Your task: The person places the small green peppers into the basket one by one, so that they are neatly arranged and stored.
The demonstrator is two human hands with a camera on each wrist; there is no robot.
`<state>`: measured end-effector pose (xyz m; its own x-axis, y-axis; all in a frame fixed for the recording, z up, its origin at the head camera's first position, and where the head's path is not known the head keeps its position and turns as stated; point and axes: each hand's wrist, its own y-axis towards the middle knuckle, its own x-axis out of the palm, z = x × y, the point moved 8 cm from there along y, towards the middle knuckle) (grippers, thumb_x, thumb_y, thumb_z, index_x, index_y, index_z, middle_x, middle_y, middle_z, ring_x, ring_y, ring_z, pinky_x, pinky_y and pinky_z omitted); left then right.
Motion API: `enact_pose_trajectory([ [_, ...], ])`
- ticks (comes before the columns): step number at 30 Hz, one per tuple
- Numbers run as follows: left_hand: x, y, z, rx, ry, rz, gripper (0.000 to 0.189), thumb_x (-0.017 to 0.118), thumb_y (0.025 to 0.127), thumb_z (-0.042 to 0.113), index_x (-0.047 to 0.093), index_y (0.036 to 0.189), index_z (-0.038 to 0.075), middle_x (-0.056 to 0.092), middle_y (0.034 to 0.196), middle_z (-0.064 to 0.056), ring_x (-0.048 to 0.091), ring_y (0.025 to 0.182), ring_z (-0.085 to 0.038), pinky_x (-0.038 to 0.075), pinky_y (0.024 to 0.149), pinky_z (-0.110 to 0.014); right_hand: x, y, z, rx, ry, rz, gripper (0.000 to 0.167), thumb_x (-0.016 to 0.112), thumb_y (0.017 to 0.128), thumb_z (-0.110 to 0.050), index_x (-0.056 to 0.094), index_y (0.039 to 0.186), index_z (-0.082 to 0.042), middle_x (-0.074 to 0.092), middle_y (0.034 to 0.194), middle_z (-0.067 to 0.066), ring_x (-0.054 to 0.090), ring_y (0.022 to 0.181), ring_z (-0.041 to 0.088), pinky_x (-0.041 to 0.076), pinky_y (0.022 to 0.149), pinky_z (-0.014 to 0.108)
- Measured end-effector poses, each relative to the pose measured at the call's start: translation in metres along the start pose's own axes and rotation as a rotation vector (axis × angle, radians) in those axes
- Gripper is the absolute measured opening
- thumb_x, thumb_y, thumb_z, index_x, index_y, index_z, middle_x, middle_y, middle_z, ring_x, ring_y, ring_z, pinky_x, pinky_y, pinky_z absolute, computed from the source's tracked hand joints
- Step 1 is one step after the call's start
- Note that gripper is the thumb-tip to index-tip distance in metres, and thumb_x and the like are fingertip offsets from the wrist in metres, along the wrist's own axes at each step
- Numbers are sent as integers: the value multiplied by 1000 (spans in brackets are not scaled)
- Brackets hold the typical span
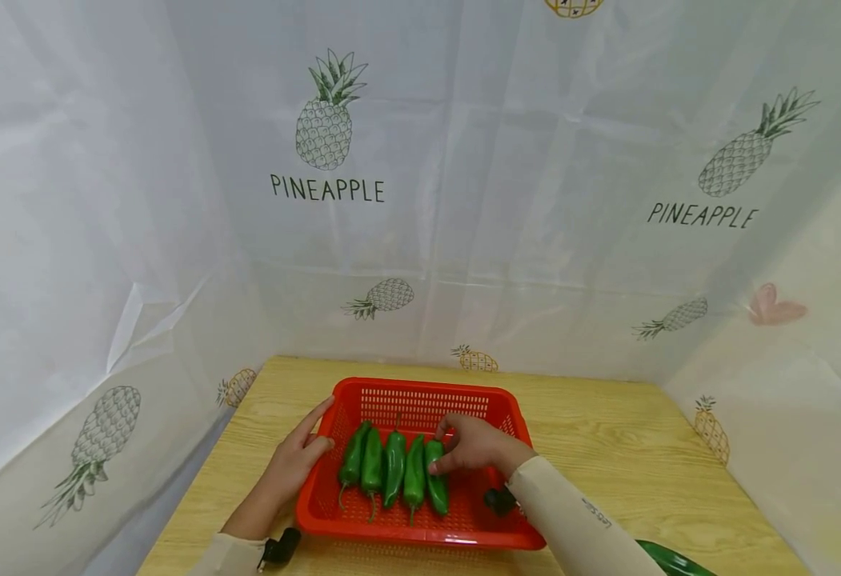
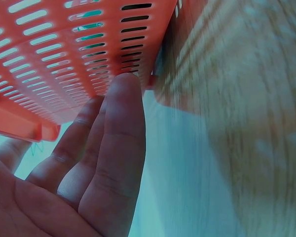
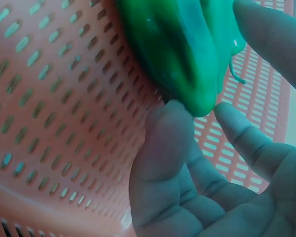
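Note:
Several long green chili peppers (image 1: 394,468) lie side by side in a red plastic basket (image 1: 420,532), stems mostly toward the front. My right hand (image 1: 476,444) reaches inside and holds the rightmost green pepper (image 1: 438,492), thumb on its side and fingers at its far end. In the right wrist view the fingertips meet the blunt end of that pepper (image 3: 182,59). My left hand (image 1: 294,460) grips the basket's left rim, thumb over the edge. The left wrist view shows its fingers (image 2: 121,143) against the slotted outer wall (image 2: 74,54); the thumb's tip is hidden there.
The basket stands on a light wood-grain table (image 1: 593,432). Part of a dark green vegetable (image 1: 672,558) shows at the bottom right, beside the right sleeve (image 1: 578,512). A white sheet printed with pineapples (image 1: 456,200) hangs behind and around the table.

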<state>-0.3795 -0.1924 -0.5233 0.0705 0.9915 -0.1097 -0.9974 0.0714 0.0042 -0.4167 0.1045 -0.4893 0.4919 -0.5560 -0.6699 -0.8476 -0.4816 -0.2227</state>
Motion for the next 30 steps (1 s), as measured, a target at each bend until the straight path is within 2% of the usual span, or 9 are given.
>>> enact_pose_trajectory([
  [5, 1, 0, 2, 4, 4, 3, 67, 59, 104, 16, 39, 163, 38, 71, 109, -21, 76, 91, -38, 65, 68, -49, -4, -1, 0, 3, -34, 4, 49, 93, 81, -31, 65, 115, -9, 68, 98, 6, 64, 85, 21, 56, 73, 40],
  [11, 0, -1, 3, 4, 17, 11, 67, 60, 103, 15, 40, 163, 38, 70, 107, -20, 76, 91, -37, 65, 68, -48, -11, -3, -3, -21, -36, 22, 53, 91, 83, -33, 65, 121, -8, 70, 115, 13, 66, 97, 23, 58, 78, 44],
  [14, 0, -1, 3, 3, 17, 15, 67, 60, 102, 16, 41, 163, 39, 70, 106, -20, 76, 91, -36, 65, 68, -48, -13, -5, -8, -31, -27, 12, 55, 91, 84, -33, 64, 124, -7, 69, 118, 15, 67, 99, 24, 59, 79, 45],
  [19, 2, -2, 2, 1, 0, 4, 67, 60, 102, 15, 41, 163, 38, 70, 110, -21, 76, 93, -37, 65, 69, -49, -19, -14, -18, -56, -98, 1, 57, 88, 85, -39, 65, 128, -10, 70, 119, 12, 65, 101, 22, 58, 83, 45],
  [22, 3, -2, 2, 10, -5, -4, 68, 59, 103, 15, 39, 164, 36, 70, 111, -22, 76, 92, -38, 65, 68, -49, -30, -23, -27, -77, -137, 46, 56, 86, 87, -41, 65, 130, -12, 69, 120, 10, 66, 104, 23, 58, 84, 47],
  [30, 0, 0, 2, 6, 25, 19, 68, 60, 102, 16, 40, 163, 37, 71, 111, -20, 76, 92, -35, 65, 68, -48, -67, -57, -52, -160, -286, 238, 58, 84, 90, -39, 63, 135, -9, 70, 118, 8, 67, 109, 29, 57, 88, 49],
])
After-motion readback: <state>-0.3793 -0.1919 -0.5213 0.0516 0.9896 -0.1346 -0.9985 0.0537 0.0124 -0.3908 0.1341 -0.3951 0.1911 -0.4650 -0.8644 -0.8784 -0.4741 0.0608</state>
